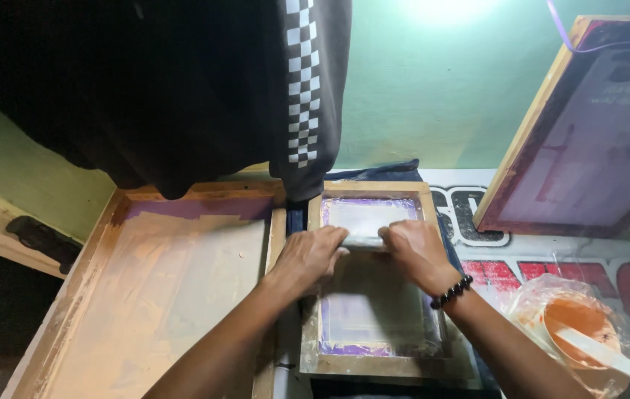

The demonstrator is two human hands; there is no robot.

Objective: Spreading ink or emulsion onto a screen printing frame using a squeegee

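Note:
My left hand (310, 256) and my right hand (416, 253) both grip a pale squeegee (363, 239) pressed across the mesh of a small wooden screen frame (371, 189). The mesh is edged in purple and the squeegee lies across its upper half. The frame rests on dark blue cloth (384, 172). A black bead bracelet (452, 291) circles my right wrist.
A larger wooden screen frame (105, 236) lies to the left. A third frame (531, 137) leans against the green wall at right. A plastic-wrapped bowl of orange ink (579, 325) with a white spatula sits at lower right. A black checkered garment (182, 81) hangs above.

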